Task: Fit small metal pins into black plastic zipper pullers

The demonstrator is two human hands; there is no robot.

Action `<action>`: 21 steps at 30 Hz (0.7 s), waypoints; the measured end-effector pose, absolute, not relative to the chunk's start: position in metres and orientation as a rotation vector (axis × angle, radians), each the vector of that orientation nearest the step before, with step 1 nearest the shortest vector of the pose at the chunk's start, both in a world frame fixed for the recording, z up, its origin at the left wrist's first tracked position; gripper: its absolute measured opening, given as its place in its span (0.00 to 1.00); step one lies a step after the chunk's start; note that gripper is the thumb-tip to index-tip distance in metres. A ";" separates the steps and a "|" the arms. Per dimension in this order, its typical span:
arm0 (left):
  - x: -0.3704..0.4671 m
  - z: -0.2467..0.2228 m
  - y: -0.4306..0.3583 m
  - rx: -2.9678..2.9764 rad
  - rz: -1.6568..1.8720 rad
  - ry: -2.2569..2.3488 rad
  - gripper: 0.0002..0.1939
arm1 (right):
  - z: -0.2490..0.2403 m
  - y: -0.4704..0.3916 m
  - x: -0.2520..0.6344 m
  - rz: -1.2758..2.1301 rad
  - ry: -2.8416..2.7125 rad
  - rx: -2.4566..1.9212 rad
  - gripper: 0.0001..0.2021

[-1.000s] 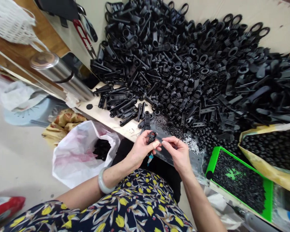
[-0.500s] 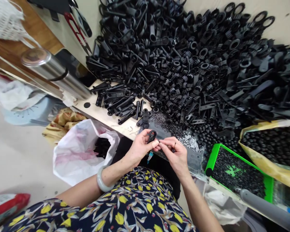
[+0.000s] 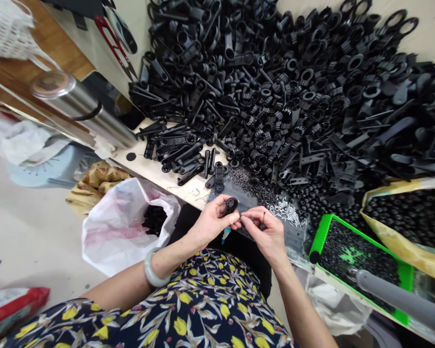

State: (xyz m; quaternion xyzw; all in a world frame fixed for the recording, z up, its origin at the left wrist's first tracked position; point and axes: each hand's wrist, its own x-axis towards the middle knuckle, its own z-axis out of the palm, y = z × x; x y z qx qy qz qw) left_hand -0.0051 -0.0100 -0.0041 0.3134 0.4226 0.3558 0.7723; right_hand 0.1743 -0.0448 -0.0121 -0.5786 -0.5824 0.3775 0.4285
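My left hand is closed around a black plastic part with a rounded ring-like end, held over the table's front edge. Just to its right, my right hand pinches with thumb and forefinger; whatever lies between those fingertips is too small to name. A small round dark piece shows against the curled fingers of that hand. Beyond the hands lie small silver pins and a great heap of black plastic parts.
A green tray of tiny black pieces and a yellow-edged bag of black balls are at right. A steel flask, a phone and red-handled scissors lie left. A white bag hangs open below.
Both hands have shifted slightly to the right, and the fingertips of my right hand are a little farther from the black part.
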 end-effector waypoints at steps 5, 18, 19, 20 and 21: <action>-0.007 -0.002 -0.008 0.732 0.731 0.914 0.22 | -0.011 -0.045 0.177 1.036 -1.470 -1.450 0.05; -0.008 -0.004 -0.007 0.664 0.674 0.879 0.26 | -0.016 -0.046 0.183 1.129 -1.417 -1.447 0.05; -0.008 -0.004 -0.007 0.662 0.678 0.877 0.26 | -0.016 -0.046 0.182 1.124 -1.412 -1.454 0.05; -0.008 -0.005 -0.007 0.661 0.681 0.875 0.26 | -0.016 -0.046 0.182 1.119 -1.418 -1.456 0.06; -0.008 -0.005 -0.006 0.661 0.684 0.874 0.26 | -0.016 -0.045 0.182 1.114 -1.432 -1.454 0.06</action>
